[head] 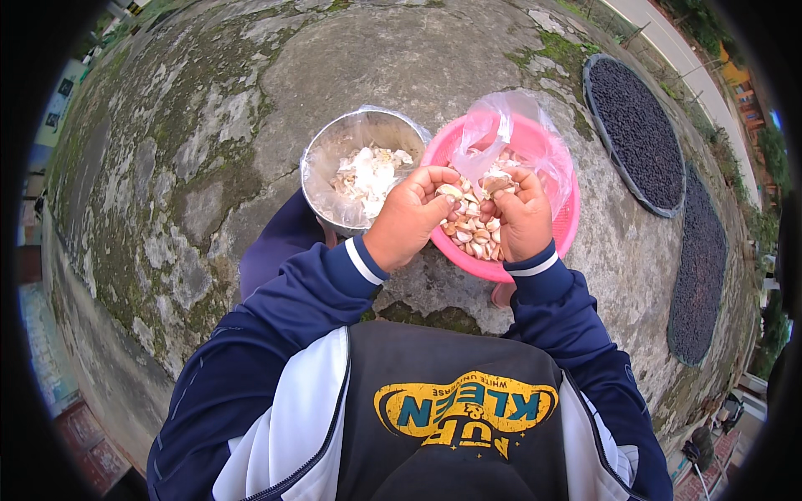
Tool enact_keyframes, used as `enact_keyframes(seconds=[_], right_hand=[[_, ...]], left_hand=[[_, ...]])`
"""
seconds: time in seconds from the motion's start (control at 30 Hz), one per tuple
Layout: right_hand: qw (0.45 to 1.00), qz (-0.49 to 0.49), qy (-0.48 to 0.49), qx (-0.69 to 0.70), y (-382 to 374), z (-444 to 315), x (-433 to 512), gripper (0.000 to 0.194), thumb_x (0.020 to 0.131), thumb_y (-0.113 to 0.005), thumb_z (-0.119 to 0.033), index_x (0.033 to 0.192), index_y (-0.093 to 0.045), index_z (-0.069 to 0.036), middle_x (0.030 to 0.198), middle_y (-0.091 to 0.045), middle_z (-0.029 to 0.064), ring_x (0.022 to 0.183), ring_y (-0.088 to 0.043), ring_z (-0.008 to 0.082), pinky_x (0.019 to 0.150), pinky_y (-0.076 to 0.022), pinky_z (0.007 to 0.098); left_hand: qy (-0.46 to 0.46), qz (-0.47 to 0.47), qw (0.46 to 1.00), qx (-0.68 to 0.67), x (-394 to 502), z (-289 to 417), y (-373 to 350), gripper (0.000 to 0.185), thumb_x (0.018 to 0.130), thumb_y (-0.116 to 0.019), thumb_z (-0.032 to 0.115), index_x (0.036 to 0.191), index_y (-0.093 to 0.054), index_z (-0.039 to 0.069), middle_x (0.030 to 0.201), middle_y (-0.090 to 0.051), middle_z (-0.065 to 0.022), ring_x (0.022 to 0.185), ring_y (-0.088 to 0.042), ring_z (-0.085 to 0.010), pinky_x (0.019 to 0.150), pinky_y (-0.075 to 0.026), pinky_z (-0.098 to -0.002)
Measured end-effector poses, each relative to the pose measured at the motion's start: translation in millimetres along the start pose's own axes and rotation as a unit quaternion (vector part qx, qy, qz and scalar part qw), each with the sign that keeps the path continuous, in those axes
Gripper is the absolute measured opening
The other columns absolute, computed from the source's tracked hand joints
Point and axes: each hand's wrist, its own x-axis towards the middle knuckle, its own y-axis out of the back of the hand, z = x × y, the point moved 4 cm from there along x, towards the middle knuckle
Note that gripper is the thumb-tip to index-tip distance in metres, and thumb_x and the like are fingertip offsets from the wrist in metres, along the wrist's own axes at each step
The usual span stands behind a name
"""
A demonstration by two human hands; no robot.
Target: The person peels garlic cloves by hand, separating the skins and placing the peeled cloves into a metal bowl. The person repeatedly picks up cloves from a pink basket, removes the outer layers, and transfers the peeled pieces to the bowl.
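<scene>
Over a pink plastic basket [569, 232], both my hands are raised close together. My left hand [406, 218] pinches a pale garlic piece [449, 191] between thumb and fingers. A part of a garlic bulb [498, 183] is gripped in my right hand [527, 218], its papery skin partly on. Below them, many loose garlic cloves [479, 237] lie in the basket. A clear pinkish plastic bag [485, 141] with more garlic rests at the basket's far side. To the left stands a round metal pot [313, 191] lined with plastic, holding white garlic skins [373, 175].
Mossy, cracked concrete [207, 156] spreads all around. At the right lie a round tray of dark berries or beans [636, 131] and a second long spread of them [698, 269]. A road [683, 56] runs beyond the yard's edge. My knee [276, 244] is beside the pot.
</scene>
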Motion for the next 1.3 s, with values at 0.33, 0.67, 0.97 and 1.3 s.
enact_keyframes(seconds=[0.33, 0.67, 0.97, 1.3], right_hand=[[1.0, -0.011, -0.007, -0.023, 7, -6, -4, 0.026, 0.081, -0.049, 0.002, 0.108, -0.047, 0.0, 0.09, -0.06, 0.0092, 0.067, -0.056, 0.012, 0.059, -0.0484, 0.0242], [0.995, -0.035, -0.067, 0.065, 20, -9, -7, 0.028, 0.083, -0.047, -0.001, 0.11, -0.049, -0.001, 0.09, -0.061, 0.0112, 0.063, -0.056, 0.0127, 0.058, -0.0472, 0.024], [0.996, -0.037, 0.0, -0.08, 13, -12, -14, 0.03, 0.083, -0.051, 0.002, 0.112, -0.05, 0.002, 0.088, -0.059, 0.0059, 0.07, -0.055, 0.0074, 0.06, -0.0474, 0.021], [0.914, -0.129, 0.15, -0.355, -1, -7, -20, 0.018, 0.085, -0.054, -0.007, 0.101, -0.055, -0.001, 0.072, -0.059, 0.0083, 0.062, -0.058, 0.0145, 0.057, -0.0464, 0.0271]], left_hand=[[0.049, -0.033, 0.998, 0.008, 3, -10, -2, 0.022, 0.088, -0.052, 0.008, 0.108, -0.05, -0.001, 0.091, -0.057, -0.0065, 0.077, -0.054, -0.0108, 0.069, -0.046, -0.0242], [0.152, -0.075, 0.976, -0.134, 8, -23, -9, 0.017, 0.091, -0.051, 0.019, 0.101, -0.054, 0.005, 0.084, -0.057, -0.0025, 0.069, -0.051, -0.0087, 0.062, -0.044, -0.0225], [-0.008, -0.066, 0.983, 0.171, 13, -25, -13, 0.031, 0.089, -0.055, 0.018, 0.114, -0.048, 0.001, 0.097, -0.056, -0.0051, 0.084, -0.056, -0.0117, 0.076, -0.048, -0.0256], [0.039, -0.073, 0.987, 0.14, 5, -22, -13, 0.023, 0.092, -0.051, 0.025, 0.101, -0.05, 0.004, 0.074, -0.055, -0.0006, 0.058, -0.05, -0.0048, 0.05, -0.041, -0.0172]])
